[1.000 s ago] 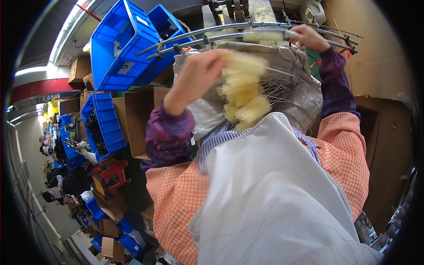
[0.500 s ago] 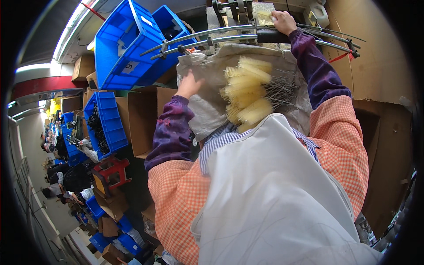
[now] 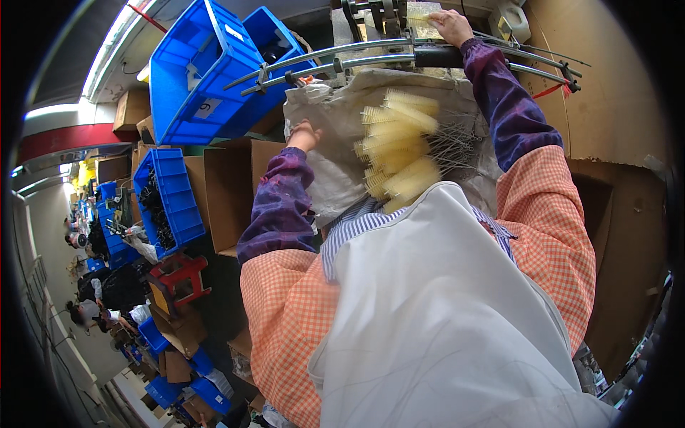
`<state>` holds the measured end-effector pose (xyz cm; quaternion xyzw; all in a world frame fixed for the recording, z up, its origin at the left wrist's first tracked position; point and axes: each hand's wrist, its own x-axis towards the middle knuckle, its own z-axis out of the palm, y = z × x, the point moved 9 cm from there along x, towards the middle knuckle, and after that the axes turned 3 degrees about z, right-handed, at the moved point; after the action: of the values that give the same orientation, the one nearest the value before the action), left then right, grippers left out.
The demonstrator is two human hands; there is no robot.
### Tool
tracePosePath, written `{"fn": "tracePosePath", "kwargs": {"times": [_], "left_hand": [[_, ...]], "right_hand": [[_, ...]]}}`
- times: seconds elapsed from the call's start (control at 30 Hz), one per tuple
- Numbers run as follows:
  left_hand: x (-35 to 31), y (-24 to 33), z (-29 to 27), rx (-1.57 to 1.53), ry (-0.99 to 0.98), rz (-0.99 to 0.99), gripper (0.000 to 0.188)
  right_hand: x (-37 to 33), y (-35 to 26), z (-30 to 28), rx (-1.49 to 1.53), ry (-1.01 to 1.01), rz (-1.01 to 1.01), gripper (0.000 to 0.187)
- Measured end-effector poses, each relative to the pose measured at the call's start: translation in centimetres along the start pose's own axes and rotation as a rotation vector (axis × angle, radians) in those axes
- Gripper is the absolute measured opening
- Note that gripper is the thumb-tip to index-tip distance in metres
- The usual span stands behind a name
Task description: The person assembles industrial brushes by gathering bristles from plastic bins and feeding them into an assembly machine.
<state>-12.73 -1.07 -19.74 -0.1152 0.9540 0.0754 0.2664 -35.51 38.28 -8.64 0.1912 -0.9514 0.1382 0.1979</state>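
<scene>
My right hand (image 3: 452, 28) is closed around the end of a pale yellow bristle brush (image 3: 419, 18) at the machine, beyond the metal rails. On the left, my left hand (image 3: 305, 135) is over the grey-white cloth (image 3: 335, 175), its fingers curled in; whatever they may hold is hidden. Between my arms lies a pile of pale yellow brushes (image 3: 399, 139) with their bristles to the left. Their thin twisted wire stems (image 3: 457, 146) fan out to the right on the cloth.
Curved metal rails (image 3: 342, 64) cross in front of the machine (image 3: 385, 21). Blue crates (image 3: 207, 78) stand at the upper left, with an open cardboard box (image 3: 232, 189) below. Large cardboard (image 3: 592, 85) walls the right side. A red stool (image 3: 189, 278) is farther left; people work beyond.
My right hand has shifted slightly left and away with the brush. My left hand has drawn slightly nearer, its fingers more curled. The brush pile looks the same.
</scene>
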Motion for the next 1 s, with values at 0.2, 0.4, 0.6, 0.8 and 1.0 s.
{"fn": "tracePosePath", "kwargs": {"times": [0.2,0.4,0.6,0.8,1.0], "left_hand": [[1.4,-1.5,0.9,0.018,0.003,-0.09,0.065],[2.8,-3.2,1.7,-0.137,0.098,-0.049,0.053],[2.2,-1.6,-0.4,-0.23,0.287,0.119,0.032],[-2.0,-0.4,-5.5,-0.266,0.45,0.207,0.018],[-7.6,3.8,-12.1,-0.333,0.494,0.271,0.015]], "right_hand": [[-0.3,0.8,-0.5,-0.254,-0.125,0.123,0.027],[-3.6,3.1,-4.2,-0.357,0.065,0.301,0.037],[-3.5,1.2,-4.0,-0.318,0.097,0.36,0.03],[-1.3,-6.1,-1.7,-0.32,-0.031,0.309,0.028],[-0.1,-10.0,-1.5,-0.255,0.0,0.297,0.022]]}}
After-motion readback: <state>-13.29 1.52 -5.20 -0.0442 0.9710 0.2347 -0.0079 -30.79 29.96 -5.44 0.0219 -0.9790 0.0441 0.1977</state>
